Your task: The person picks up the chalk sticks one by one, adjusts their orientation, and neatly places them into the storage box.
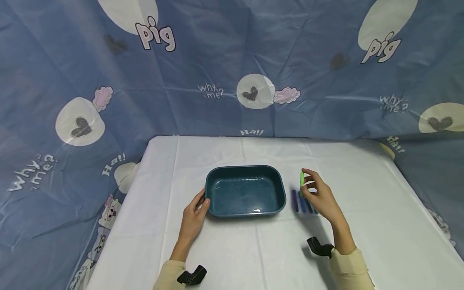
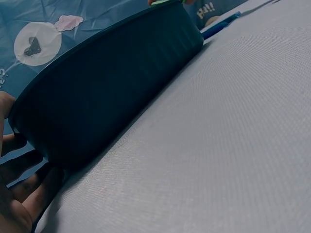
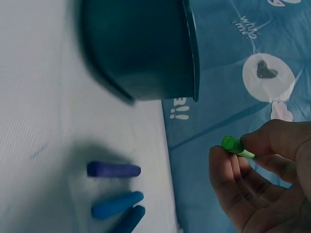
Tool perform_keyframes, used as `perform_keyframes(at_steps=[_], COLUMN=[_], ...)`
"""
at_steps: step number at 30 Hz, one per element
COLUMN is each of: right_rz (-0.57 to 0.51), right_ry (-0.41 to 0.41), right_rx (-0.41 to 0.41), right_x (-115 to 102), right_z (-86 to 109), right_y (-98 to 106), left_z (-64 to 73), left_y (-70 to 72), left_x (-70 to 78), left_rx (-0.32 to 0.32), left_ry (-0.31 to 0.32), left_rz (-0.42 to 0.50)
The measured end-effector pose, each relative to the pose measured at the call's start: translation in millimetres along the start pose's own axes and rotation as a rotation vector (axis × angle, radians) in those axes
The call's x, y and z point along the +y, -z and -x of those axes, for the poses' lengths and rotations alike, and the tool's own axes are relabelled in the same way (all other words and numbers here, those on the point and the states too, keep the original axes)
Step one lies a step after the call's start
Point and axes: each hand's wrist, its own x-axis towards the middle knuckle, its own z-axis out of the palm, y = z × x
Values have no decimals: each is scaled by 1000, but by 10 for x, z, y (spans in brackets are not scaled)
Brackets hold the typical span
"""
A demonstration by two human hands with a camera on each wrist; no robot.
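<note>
White counter (image 1: 224, 253). Right of tray (image 1: 246, 214), green marker (image 1: 302, 179) is lifted, pinched by nearly closed right grip (image 1: 320, 196); other markers (image 1: 302, 204) not yet lifted. Tray's left end is held by curled left grip (image 1: 193, 218).

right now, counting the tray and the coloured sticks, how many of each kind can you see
Tray: 1
Bright green stick, pinched in the right hand: 1
Darker sticks on the white cloth: 4 visible, one mostly hidden
Total: 6 visible
</note>
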Motion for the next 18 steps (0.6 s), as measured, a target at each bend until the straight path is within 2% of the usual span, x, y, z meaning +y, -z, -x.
perform_keyframes(at_steps=[2, 6, 11, 18], right_rz=[-20, -66, -124, -123], right_ry=[-4, -12, 8, 7], right_rx=[-5, -18, -13, -28], right_x=[-15, -35, -93, -183], right_z=[-17, -27, -49, -91], right_y=[-43, -155, -238, -251], left_z=[25, 69, 44, 0], left_y=[26, 73, 74, 15], left_x=[57, 74, 52, 51], left_rx=[0, 10, 1, -10], left_ry=[2, 35, 31, 29], left_rz=[-28, -57, -20, 7])
